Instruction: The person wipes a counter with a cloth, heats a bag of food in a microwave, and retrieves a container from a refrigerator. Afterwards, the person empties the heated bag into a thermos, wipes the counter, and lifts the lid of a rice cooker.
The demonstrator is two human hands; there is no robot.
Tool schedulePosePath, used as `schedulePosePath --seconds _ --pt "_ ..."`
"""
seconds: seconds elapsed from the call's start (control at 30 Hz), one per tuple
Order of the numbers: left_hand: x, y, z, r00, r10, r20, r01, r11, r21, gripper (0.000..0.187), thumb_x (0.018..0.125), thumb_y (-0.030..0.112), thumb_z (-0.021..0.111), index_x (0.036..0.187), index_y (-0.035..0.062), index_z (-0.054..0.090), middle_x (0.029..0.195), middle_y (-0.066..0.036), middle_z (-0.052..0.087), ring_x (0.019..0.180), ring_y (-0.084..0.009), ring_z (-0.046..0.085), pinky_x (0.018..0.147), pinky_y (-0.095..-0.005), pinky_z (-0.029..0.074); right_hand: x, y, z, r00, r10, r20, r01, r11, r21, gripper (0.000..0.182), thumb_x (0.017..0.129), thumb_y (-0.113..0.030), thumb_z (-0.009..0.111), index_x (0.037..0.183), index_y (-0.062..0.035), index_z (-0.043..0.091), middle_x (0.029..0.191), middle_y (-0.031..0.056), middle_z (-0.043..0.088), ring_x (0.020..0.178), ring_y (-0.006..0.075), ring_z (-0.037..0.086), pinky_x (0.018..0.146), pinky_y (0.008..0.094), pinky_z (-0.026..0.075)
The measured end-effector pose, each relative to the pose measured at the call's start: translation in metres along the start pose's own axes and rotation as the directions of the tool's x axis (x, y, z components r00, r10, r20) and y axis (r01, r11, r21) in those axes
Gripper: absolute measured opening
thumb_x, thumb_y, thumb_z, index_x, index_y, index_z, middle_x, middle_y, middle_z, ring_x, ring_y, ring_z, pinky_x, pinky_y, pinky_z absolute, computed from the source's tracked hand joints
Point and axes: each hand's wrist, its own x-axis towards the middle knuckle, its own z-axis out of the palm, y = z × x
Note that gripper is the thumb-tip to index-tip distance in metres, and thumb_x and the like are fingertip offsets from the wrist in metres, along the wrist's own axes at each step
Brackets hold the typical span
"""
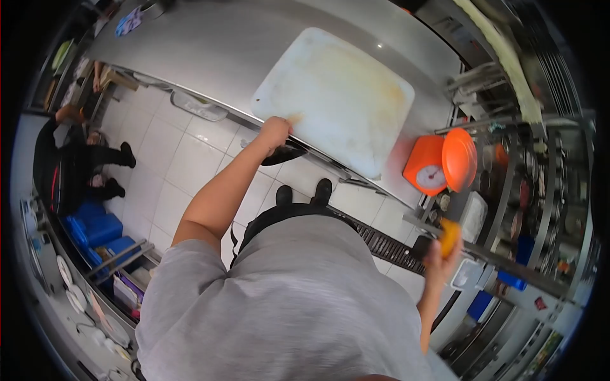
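My left hand [276, 134] is closed at the front edge of the steel counter, beside the near left corner of a large white cutting board [337, 95]. Just under that hand a dark, curved object [284, 153] shows below the counter edge; what it is I cannot make out. Out to the right, my right hand [440, 254] grips a yellow-orange object [450, 237], slightly blurred, beside the steel shelving. A small dark item [419, 248] shows next to those fingers. An orange scale [427, 166] with a round dial stands on the counter's right end.
A person in dark clothes [60, 159] is at the far left, near blue bins [95, 227]. Steel racks [508, 216] line the right side. A patterned cloth [129, 21] lies on the counter's far left. A floor drain grate [381, 242] runs beside my feet.
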Motion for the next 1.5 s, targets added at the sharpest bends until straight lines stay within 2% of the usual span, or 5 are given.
schedulePosePath --seconds 0.03,0.07,0.53,1.27,1.5 --pt "0.003 0.0 -0.001 1.0 0.02 0.011 -0.021 0.998 0.056 0.024 0.086 0.015 0.045 0.069 0.0011 0.053 0.055 -0.003 0.043 0.045 -0.0139 0.038 0.042 -0.029 0.032 -0.001 -0.028 0.031 0.906 -0.406 0.122 0.42 0.824 -0.379 0.06 0.084 -0.006 0.059 0.139 -0.0099 0.035 0.12 0.0132 0.056 0.104 0.0254 0.059 0.09 0.0319 0.046" --pt "0.006 0.0 -0.001 0.999 0.039 0.02 -0.041 0.993 0.107 0.024 0.086 0.014 0.045 0.069 0.0007 0.054 0.056 -0.003 0.043 0.044 -0.0144 0.038 0.042 -0.0293 0.032 -0.007 -0.026 0.052 0.936 -0.208 0.285 0.295 0.904 -0.31 0.059 0.085 -0.006 0.059 0.139 -0.0094 0.035 0.137 0.0164 0.044 0.128 0.0287 0.041 0.105 0.0336 0.03" --pt "0.032 -0.016 0.006 0.978 0.185 -0.091 -0.113 0.848 0.518 0.018 0.075 0.011 0.055 0.074 -0.005 0.064 0.068 -0.021 0.059 0.061 -0.033 0.058 0.057 -0.0418 0.045 0.008 -0.016 0.187 0.653 -0.261 0.711 0.667 0.643 -0.376 0.061 0.088 -0.017 0.055 0.142 -0.0266 0.027 0.068 0.02 0.056 0.06 0.0376 0.057 0.058 0.0472 0.046" --pt "-0.045 -0.075 -0.017 0.994 0.108 0.002 -0.107 0.976 0.188 0.025 0.085 0.019 0.049 0.065 0.0063 0.051 0.053 -0.001 0.042 0.04 -0.0118 0.037 0.038 -0.0286 0.028 0.01 0.01 0.136 0.903 -0.316 0.29 0.415 0.816 -0.402 0.056 0.088 -0.014 0.056 0.139 -0.0247 0.035 0.085 0.021 0.061 0.077 0.0401 0.059 0.067 0.043 0.048" --pt "-0.051 -0.172 -0.044 0.997 -0.079 -0.016 0.08 0.944 0.32 0.022 0.083 0.018 0.048 0.069 0.004 0.058 0.055 -0.007 0.051 0.043 -0.0178 0.047 0.041 -0.0335 0.037 -0.097 0.122 0.021 0.998 -0.063 0.012 0.064 0.977 -0.201 0.055 0.088 -0.01 0.057 0.138 -0.0245 0.039 0.068 0.0062 0.056 0.052 0.0176 0.055 0.048 0.0323 0.048"
